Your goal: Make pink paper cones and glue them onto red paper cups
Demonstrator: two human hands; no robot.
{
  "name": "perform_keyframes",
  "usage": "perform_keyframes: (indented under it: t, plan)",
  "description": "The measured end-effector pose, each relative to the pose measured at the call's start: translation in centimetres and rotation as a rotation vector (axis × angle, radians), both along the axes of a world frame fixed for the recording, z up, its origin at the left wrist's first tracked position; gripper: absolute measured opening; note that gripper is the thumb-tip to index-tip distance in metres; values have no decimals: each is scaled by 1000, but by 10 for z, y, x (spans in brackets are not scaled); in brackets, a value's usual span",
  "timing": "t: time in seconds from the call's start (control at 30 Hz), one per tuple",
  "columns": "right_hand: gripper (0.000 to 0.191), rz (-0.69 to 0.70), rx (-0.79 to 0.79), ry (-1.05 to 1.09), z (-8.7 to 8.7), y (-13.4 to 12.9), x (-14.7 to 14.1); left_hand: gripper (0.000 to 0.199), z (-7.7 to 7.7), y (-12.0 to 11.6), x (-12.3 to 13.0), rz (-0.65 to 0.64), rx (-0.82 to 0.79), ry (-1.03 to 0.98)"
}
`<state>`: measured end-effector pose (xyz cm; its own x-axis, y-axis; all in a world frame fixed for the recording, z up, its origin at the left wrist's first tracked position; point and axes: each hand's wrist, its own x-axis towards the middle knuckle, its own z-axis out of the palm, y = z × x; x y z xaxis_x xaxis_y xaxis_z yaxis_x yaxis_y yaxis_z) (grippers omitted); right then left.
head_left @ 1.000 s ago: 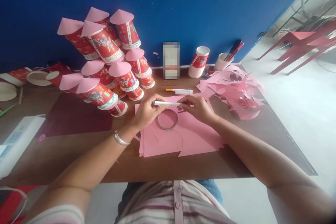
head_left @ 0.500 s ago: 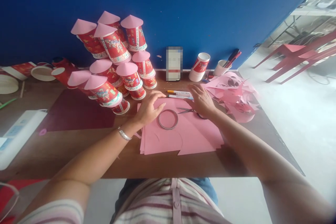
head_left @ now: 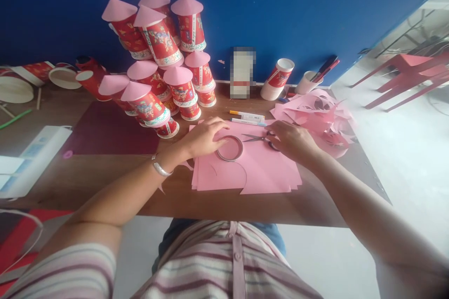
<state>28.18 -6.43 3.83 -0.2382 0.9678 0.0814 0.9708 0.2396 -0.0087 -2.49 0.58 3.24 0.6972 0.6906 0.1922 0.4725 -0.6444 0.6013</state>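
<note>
My left hand (head_left: 204, 138) rests over the upper left of a stack of pink paper (head_left: 259, 173), thumb and fingers apart. Its thumb reaches the edge of a thin ring-shaped roll of tape (head_left: 230, 148) lying on the sheets. On the right, my right hand (head_left: 293, 139) has its fingers curled at the dark handles of the scissors (head_left: 256, 138), which lie with blades pointing left; the fingers partly cover the handles. A curved line is visible on the top sheet below the tape. Two markers (head_left: 248, 122) lie just behind the paper.
Red patterned paper cups with pink cone tops (head_left: 148, 103) stand stacked at the back left. A phone (head_left: 242, 74) leans on the blue wall. Right of it are stacked cups (head_left: 278, 79), a pen cup (head_left: 306, 83) and cut pink scraps (head_left: 315, 117). A white power strip (head_left: 38, 159) lies left.
My right hand has come down toward me onto the scissors' handles. My left hand has moved closer to the tape, its thumb now at the rim. The camera view has shifted slightly.
</note>
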Motion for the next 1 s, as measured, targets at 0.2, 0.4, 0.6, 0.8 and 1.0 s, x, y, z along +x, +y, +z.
perform_keyframes:
  t: [0.2, 0.4, 0.6, 0.8, 1.0]
  plan:
    - [29, 7, -91, -142, 3, -17, 3, 31, -2, -13, -7, -25, 60, 168]
    - [30, 21, -53, -140, -9, -11, 6, 36, -18, -17, 1, 108, 76, 197]
    - [25, 38, -23, -206, -14, -6, 10, 17, -6, -21, -18, 189, 116, 114]
    - [24, 98, 5, -207, -6, -15, 13, 9, 20, -43, -78, 341, 91, 87]
    - [37, 126, 96, -129, -15, -22, 16, 6, 18, -54, -153, 563, 78, 194]
